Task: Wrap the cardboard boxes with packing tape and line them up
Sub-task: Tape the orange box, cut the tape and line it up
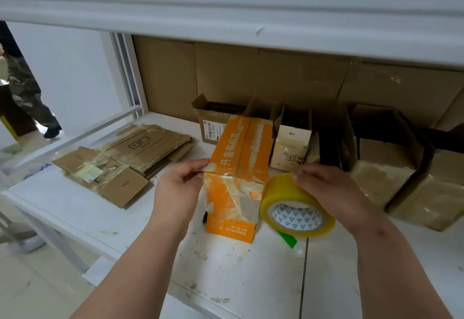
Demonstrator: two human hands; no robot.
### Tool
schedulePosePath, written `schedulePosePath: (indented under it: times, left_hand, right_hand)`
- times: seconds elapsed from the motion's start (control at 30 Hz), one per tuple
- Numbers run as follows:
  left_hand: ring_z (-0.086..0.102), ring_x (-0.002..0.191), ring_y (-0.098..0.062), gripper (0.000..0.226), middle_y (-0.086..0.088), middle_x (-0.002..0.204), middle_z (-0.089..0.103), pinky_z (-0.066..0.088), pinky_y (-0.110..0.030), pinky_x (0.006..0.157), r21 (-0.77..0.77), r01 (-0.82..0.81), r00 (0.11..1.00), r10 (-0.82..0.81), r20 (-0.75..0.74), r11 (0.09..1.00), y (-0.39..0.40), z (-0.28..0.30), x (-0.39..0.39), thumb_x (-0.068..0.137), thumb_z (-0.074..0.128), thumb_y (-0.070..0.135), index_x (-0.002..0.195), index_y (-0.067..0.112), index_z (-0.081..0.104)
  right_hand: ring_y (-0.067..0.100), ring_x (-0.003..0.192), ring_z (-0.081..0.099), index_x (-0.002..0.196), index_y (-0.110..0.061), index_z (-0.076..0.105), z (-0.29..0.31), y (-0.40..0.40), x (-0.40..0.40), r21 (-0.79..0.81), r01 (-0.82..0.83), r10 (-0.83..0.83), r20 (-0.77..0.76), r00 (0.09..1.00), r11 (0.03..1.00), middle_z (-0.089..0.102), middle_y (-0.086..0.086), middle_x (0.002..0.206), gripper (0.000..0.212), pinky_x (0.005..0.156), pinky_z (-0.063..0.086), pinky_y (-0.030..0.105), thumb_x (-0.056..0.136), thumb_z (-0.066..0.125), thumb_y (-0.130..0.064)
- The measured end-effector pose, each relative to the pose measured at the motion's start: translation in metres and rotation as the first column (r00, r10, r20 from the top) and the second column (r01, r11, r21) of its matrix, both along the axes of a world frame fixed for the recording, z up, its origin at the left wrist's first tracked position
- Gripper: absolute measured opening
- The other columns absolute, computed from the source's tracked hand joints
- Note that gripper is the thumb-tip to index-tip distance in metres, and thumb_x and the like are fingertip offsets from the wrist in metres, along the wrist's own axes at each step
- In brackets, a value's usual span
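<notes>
An orange cardboard box point(236, 168) with white print stands on the white table point(75, 208), its near end wrinkled with clear tape. My left hand point(178, 188) is at the box's near left top corner, thumb and fingers pinching the edge there. My right hand point(326, 190) grips a yellowish roll of packing tape point(293, 205) just right of the box, fingers curled over the roll's top. Several taped brown boxes point(384, 178) stand in a row at the back right.
Flattened cardboard boxes point(120, 160) lie at the table's left. A white shelf point(226, 17) hangs overhead, with cardboard sheets against the back wall. A green-tipped object point(288, 239) lies under the tape roll. A person's legs point(27, 98) are seen at far left.
</notes>
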State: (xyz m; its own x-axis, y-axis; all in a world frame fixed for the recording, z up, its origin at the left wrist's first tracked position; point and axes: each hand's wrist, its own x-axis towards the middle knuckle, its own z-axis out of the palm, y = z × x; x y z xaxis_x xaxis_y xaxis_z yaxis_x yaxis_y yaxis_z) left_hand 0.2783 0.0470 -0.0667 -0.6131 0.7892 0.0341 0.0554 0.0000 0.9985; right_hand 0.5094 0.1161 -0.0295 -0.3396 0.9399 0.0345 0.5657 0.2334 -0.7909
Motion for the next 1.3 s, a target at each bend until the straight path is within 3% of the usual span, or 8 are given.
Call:
schedulePosePath:
  times: [0.13,0.27,0.37,0.63,0.73,0.93,1.13,1.3]
  left_hand:
    - [0.062,0.108,-0.011,0.030,0.011,0.110,0.070,0.050,-0.035,0.096,-0.028,0.034,0.994,-0.031,0.104,0.999,-0.005,0.004,0.007,0.101,0.048,0.018,0.110,0.034,0.072]
    - [0.056,0.091,-0.004,0.022,0.014,0.101,0.062,0.045,-0.030,0.077,-0.098,0.037,0.999,-0.040,-0.025,0.995,-0.002,0.018,0.010,0.093,0.053,0.057,0.094,0.036,0.059]
    - [0.059,0.082,-0.013,0.036,0.002,0.096,0.060,0.048,-0.032,0.065,-0.170,-0.010,0.992,-0.012,-0.127,0.985,0.008,0.027,0.014,0.084,0.072,0.048,0.099,0.024,0.050]
    - [0.069,0.082,-0.028,0.017,-0.006,0.089,0.069,0.058,-0.044,0.077,-0.022,-0.125,0.965,0.127,0.229,0.992,0.020,0.012,0.022,0.084,0.075,0.023,0.085,0.021,0.058]
    - [0.069,0.073,-0.015,0.014,0.002,0.082,0.072,0.052,-0.026,0.063,0.042,-0.146,0.955,0.130,0.265,0.988,0.014,0.001,0.021,0.095,0.065,0.034,0.086,0.023,0.069]
    - [0.065,0.103,-0.003,0.043,0.012,0.120,0.067,0.049,-0.012,0.071,0.062,0.034,0.995,-0.028,-0.095,0.998,-0.001,-0.032,0.014,0.101,0.047,0.042,0.143,0.029,0.051]
    - [0.065,0.110,-0.004,0.043,0.017,0.118,0.070,0.051,-0.039,0.099,0.020,0.062,0.992,-0.059,-0.112,0.998,0.005,-0.039,-0.017,0.095,0.061,0.041,0.138,0.031,0.057]
    - [0.060,0.098,0.014,0.051,0.027,0.108,0.066,0.046,-0.019,0.087,0.042,0.060,0.977,-0.050,-0.206,0.997,0.003,-0.039,-0.023,0.100,0.053,0.034,0.146,0.048,0.036]
  right_hand:
    - [0.029,0.084,0.067,0.091,-0.012,0.069,-0.002,-0.004,-0.003,0.004,0.019,-0.019,-0.013,1.000,1.000,0.067,0.017,0.090,0.031,0.070,0.048,0.034,0.096,0.053,-0.038]
    - [0.021,0.082,0.066,0.091,-0.013,0.069,-0.004,-0.009,-0.008,0.017,0.027,-0.027,-0.027,0.999,0.999,0.067,0.011,0.087,0.029,0.065,0.044,0.028,0.096,0.054,-0.038]
    - [0.006,0.075,0.062,0.083,-0.026,0.067,-0.004,-0.016,-0.012,0.022,0.026,-0.026,-0.033,0.999,0.999,0.064,-0.005,0.078,0.022,0.060,0.043,0.023,0.096,0.054,-0.038]
    - [0.024,0.081,0.067,0.088,-0.018,0.070,-0.012,-0.024,-0.013,-0.002,0.091,-0.090,-0.136,0.987,0.996,0.068,0.011,0.088,0.026,0.071,0.055,0.039,0.096,0.056,-0.038]
    - [0.022,0.080,0.067,0.089,-0.016,0.069,-0.016,-0.024,-0.012,-0.006,0.105,-0.105,-0.147,0.984,0.994,0.068,0.011,0.088,0.028,0.065,0.052,0.032,0.096,0.055,-0.038]
    - [0.012,0.070,0.066,0.084,-0.022,0.067,-0.026,-0.026,-0.018,-0.026,0.101,-0.104,-0.194,0.975,0.995,0.067,0.002,0.079,0.026,0.059,0.048,0.022,0.095,0.055,-0.042]
    - [0.024,0.072,0.063,0.084,-0.016,0.061,-0.044,-0.031,-0.032,-0.050,0.058,-0.066,-0.189,0.980,0.997,0.062,0.008,0.077,0.029,0.063,0.047,0.031,0.098,0.053,-0.041]
    - [0.033,0.086,0.063,0.087,-0.016,0.059,-0.048,-0.037,-0.039,-0.142,-0.006,-0.034,-0.281,0.959,0.990,0.063,0.012,0.086,0.028,0.069,0.047,0.034,0.099,0.050,-0.040]
